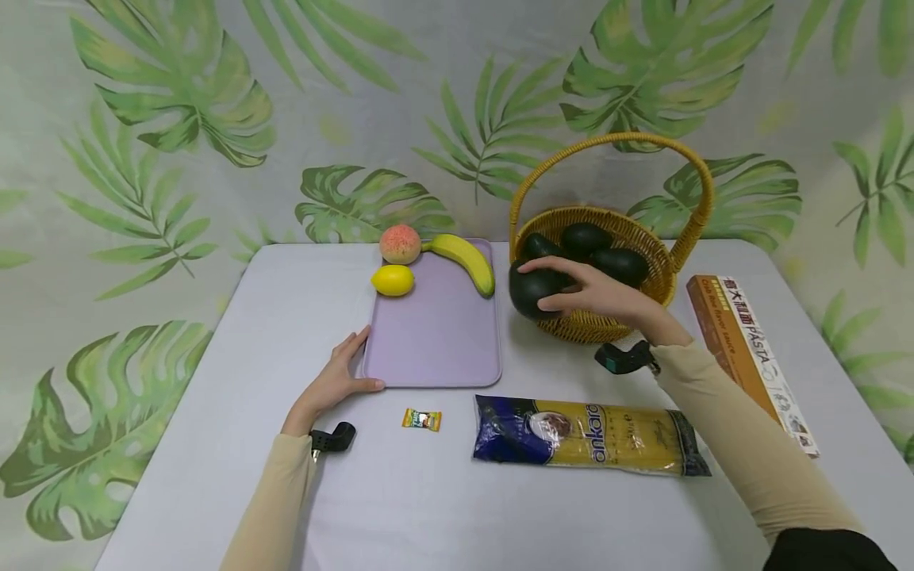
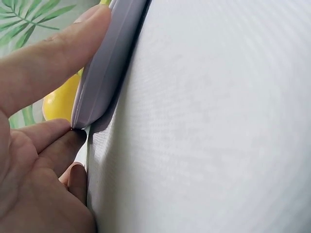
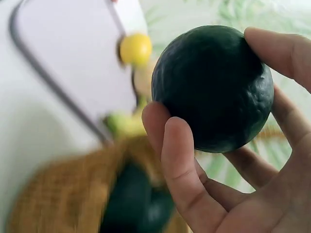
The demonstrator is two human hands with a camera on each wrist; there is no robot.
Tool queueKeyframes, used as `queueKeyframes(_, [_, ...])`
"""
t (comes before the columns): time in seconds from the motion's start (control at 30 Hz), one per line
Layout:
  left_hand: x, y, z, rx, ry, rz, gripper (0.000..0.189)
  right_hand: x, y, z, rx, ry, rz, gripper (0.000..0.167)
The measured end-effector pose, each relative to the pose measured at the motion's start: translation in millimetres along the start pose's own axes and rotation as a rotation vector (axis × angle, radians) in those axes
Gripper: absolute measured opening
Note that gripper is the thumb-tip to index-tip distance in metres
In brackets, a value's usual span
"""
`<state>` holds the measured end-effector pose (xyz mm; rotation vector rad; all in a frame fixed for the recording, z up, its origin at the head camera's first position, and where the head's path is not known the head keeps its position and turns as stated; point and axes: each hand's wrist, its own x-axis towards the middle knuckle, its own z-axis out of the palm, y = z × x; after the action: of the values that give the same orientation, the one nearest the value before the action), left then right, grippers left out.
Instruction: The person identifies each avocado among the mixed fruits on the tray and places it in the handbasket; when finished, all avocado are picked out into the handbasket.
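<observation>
My right hand [image 1: 581, 289] grips a dark green avocado [image 1: 530, 292], holding it at the left rim of the wicker basket [image 1: 671, 277]. In the right wrist view, the fingers and thumb are spread around the avocado's bumpy skin [image 3: 209, 92]. Several more avocados [image 1: 620, 266] lie inside the basket. At the lilac tray [image 1: 435, 341], my left hand [image 1: 336, 381] holds the near left corner, thumb along the near edge and fingers at the left side. A peach [image 1: 401, 244], a lemon [image 1: 393, 281] and a banana [image 1: 464, 260] are at the tray's far end.
A small wrapped candy [image 1: 422, 419] lies in front of the tray. To its right is a bag of pasta [image 1: 600, 434], partly under the right forearm. A pasta box [image 1: 750, 357] lies at the right edge of the table. The basket's tall handle [image 1: 614, 139] arches overhead.
</observation>
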<state>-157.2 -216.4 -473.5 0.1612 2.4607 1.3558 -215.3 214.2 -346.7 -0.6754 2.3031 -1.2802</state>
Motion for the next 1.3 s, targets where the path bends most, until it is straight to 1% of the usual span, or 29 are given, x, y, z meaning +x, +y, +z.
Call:
queueKeyframes(0.13, [0.3, -0.1, -0.2, 0.001, -0.001, -0.004, 0.105, -30.8, 20.1, -27.1, -0.011, 0.084, 0.052, 0.052])
queueKeyframes(0.27, [0.4, -1.1, 0.0, 0.005, 0.0, -0.006, 0.105, -52.2, 35.5, -48.6, -0.04, 0.132, 0.114, 0.053])
queueKeyframes(0.37, [0.4, -1.6, 0.3, 0.001, -0.002, -0.008, 0.104, -61.1, 42.7, -59.2, -0.08, 0.13, 0.137, 0.054])
queueKeyframes(0.5, [0.1, -1.6, 0.3, -0.004, -0.004, -0.008, 0.104, -63.8, 48.7, -65.9, -0.106, 0.105, 0.119, 0.054])
queueKeyframes(0.63, [-0.3, -1.3, 0.1, 0.0, 0.003, -0.01, 0.104, -60.9, 52.5, -65.8, -0.133, 0.064, 0.081, 0.053])
queueKeyframes(0.7, [-0.3, -1.1, 0.0, 0.002, 0.006, -0.009, 0.105, -58.8, 54.5, -63.7, -0.16, 0.02, 0.055, 0.051])
queueKeyframes(0.8, [0.0, -0.5, 0.2, 0.002, 0.008, -0.006, 0.105, -55.5, 57.7, -60.2, -0.209, -0.049, 0.011, 0.044])
queueKeyframes(0.9, [-0.2, 0.1, 0.9, 0.002, 0.008, -0.006, 0.105, -53.7, 59.5, -55.8, -0.234, -0.077, -0.001, 0.039])
queueKeyframes(1.0, [-0.4, 1.0, 1.7, -0.002, 0.004, -0.012, 0.105, -52.2, 59.3, -52.0, -0.243, -0.055, 0.022, 0.037])
queueKeyframes(1.1, [-0.6, 1.1, 2.5, -0.008, 0.002, -0.016, 0.104, -52.4, 58.7, -48.7, -0.254, -0.021, 0.049, 0.039])
queueKeyframes(1.3, [-0.7, 0.4, 0.1, 0.015, -0.009, -0.018, 0.104, -58.2, 59.8, -39.9, -0.3, 0.082, 0.074, 0.039])
